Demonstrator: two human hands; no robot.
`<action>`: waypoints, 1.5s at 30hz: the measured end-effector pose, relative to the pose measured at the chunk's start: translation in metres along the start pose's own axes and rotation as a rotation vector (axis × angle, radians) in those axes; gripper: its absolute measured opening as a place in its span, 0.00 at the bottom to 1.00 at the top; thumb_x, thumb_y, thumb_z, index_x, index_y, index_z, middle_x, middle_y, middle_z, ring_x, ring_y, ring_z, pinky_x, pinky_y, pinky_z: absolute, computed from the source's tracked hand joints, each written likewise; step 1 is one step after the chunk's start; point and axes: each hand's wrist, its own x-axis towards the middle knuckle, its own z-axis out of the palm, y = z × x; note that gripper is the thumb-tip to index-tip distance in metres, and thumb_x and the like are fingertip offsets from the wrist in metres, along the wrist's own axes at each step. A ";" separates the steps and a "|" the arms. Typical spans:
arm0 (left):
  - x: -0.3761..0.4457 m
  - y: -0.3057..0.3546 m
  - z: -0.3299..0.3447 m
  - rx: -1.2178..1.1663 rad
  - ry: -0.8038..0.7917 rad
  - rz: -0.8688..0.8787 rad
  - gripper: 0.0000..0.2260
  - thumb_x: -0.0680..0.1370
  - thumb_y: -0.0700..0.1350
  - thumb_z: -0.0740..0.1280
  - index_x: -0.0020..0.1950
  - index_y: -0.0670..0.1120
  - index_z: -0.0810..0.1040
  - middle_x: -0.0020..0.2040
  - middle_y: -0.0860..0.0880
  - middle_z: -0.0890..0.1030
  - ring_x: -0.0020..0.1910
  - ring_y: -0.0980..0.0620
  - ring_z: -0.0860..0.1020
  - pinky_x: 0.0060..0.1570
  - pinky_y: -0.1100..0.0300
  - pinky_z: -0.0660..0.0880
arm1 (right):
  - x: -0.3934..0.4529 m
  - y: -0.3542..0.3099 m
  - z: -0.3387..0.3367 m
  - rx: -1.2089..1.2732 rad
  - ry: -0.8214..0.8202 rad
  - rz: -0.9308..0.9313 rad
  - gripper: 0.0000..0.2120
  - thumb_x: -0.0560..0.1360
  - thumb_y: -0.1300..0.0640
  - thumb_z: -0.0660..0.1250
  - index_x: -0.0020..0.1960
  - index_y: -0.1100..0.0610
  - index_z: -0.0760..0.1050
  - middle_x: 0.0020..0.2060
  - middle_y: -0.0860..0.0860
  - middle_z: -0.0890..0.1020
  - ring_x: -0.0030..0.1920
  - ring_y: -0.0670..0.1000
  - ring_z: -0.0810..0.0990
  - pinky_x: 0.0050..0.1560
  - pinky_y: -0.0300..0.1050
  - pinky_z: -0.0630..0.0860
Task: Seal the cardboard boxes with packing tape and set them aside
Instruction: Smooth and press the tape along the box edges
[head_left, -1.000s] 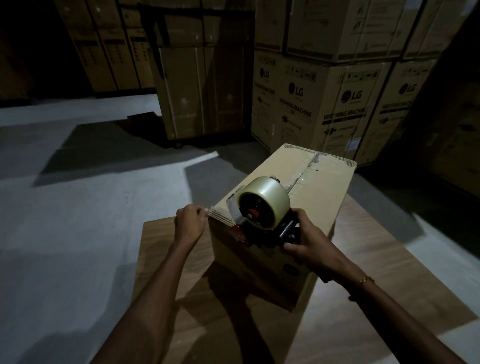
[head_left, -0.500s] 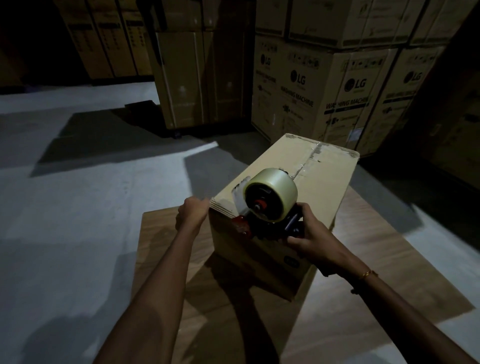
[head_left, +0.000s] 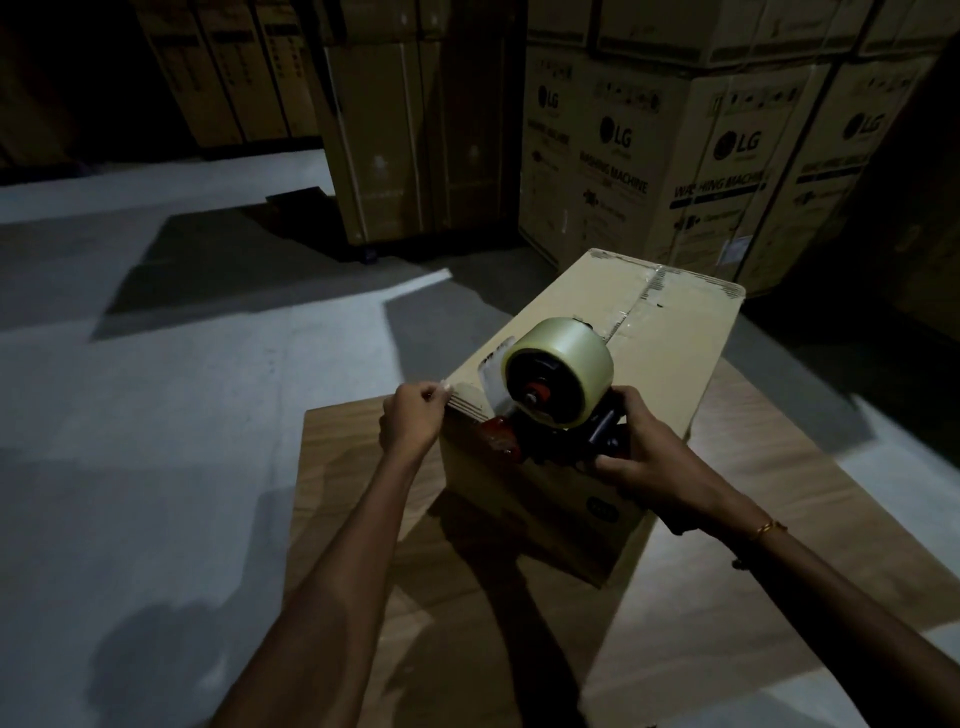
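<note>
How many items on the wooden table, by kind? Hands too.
Cardboard box: 1
Tape dispenser: 1, gripped by the right hand
Hands: 2, the left hand pinching the tape end at the box corner
Total: 4

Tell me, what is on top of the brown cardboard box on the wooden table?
On the brown cardboard box sits a black-and-red tape dispenser, gripped by the right hand; the left hand pinches its tape end. The seam under the dispenser is hidden.

Right hand (head_left: 647, 462) grips tape dispenser (head_left: 558, 387) on cardboard box (head_left: 670, 353); left hand (head_left: 410, 421) pinches tape end (head_left: 467, 391).
</note>
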 end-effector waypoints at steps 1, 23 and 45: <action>0.001 -0.001 0.001 0.016 0.008 -0.007 0.13 0.82 0.56 0.66 0.53 0.49 0.85 0.47 0.47 0.84 0.47 0.45 0.80 0.40 0.58 0.67 | 0.001 -0.002 -0.001 -0.013 -0.004 -0.007 0.29 0.76 0.65 0.71 0.70 0.50 0.61 0.53 0.50 0.83 0.53 0.50 0.85 0.48 0.62 0.83; -0.024 0.013 0.034 -1.060 -0.103 -0.500 0.44 0.57 0.73 0.64 0.70 0.55 0.75 0.61 0.44 0.83 0.56 0.43 0.83 0.46 0.49 0.82 | 0.031 -0.031 -0.018 -0.396 -0.212 -0.036 0.30 0.76 0.53 0.74 0.67 0.49 0.57 0.48 0.51 0.81 0.37 0.50 0.82 0.32 0.41 0.79; -0.049 0.037 0.027 -0.787 0.018 -0.521 0.26 0.77 0.33 0.72 0.64 0.52 0.60 0.51 0.39 0.82 0.21 0.55 0.78 0.24 0.60 0.79 | -0.029 0.021 -0.056 -0.143 -0.206 -0.026 0.26 0.79 0.63 0.70 0.67 0.50 0.57 0.46 0.54 0.80 0.29 0.42 0.78 0.29 0.38 0.74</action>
